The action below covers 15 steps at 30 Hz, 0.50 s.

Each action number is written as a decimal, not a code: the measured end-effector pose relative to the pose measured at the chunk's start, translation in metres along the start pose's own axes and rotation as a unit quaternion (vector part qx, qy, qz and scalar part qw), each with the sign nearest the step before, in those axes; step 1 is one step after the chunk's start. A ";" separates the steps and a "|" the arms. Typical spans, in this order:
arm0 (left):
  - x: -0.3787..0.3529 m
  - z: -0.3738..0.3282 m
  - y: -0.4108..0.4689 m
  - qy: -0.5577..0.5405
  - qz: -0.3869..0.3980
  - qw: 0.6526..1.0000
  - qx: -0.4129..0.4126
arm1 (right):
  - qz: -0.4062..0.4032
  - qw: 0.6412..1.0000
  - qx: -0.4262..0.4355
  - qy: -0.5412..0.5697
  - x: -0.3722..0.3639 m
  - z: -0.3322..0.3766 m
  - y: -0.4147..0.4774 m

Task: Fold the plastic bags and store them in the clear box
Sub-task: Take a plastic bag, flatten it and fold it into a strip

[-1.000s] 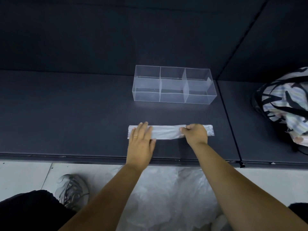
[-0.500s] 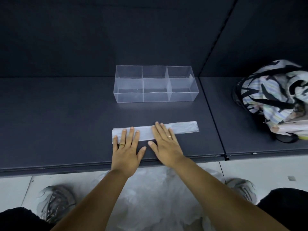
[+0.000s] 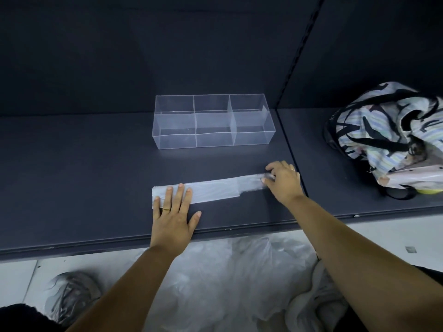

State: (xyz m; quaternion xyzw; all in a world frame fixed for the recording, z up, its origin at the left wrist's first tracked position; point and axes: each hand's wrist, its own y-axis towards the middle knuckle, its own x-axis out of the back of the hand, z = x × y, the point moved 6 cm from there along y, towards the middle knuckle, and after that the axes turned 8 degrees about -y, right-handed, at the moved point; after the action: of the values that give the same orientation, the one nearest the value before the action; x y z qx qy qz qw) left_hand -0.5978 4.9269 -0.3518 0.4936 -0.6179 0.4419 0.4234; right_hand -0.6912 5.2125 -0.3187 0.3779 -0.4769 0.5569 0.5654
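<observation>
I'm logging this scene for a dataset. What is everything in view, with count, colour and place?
clear box: one, transparent, three compartments, at the back of the shelf
folded plastic bag: one, whitish, a long strip on the shelf in front of the box
shelf: one, dark grey, under the box and strip
tote bag: one, pale stripes with black pattern, on the shelf section to the right
loose plastic bags: a heap, count unclear, translucent white, on the floor below the shelf edge
shoe: one plainly seen, grey, floor at lower left
left hand: one, ringed, pressing flat on the strip's left end
right hand: one, ringed, gripping the strip's right end
</observation>
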 end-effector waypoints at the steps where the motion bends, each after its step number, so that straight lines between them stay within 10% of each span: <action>1: 0.001 0.000 0.000 -0.002 0.001 1.000 0.000 | 0.006 1.000 0.003 -0.003 0.001 0.001 0.001; 8: -0.001 0.007 0.005 -0.005 0.011 1.000 -0.013 | 0.060 0.990 -0.030 0.120 0.006 -0.005 -0.017; 15: 0.014 -0.008 0.006 -0.068 0.028 0.993 -0.087 | 0.161 0.867 -0.181 0.436 -0.003 -0.020 -0.085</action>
State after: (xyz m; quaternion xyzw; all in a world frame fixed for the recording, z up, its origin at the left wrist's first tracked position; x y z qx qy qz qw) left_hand -0.6055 4.9320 -0.3376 0.4663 -0.6948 0.3633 0.4097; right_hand -0.6048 5.2233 -0.3184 -0.0942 -0.3279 0.6521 0.6771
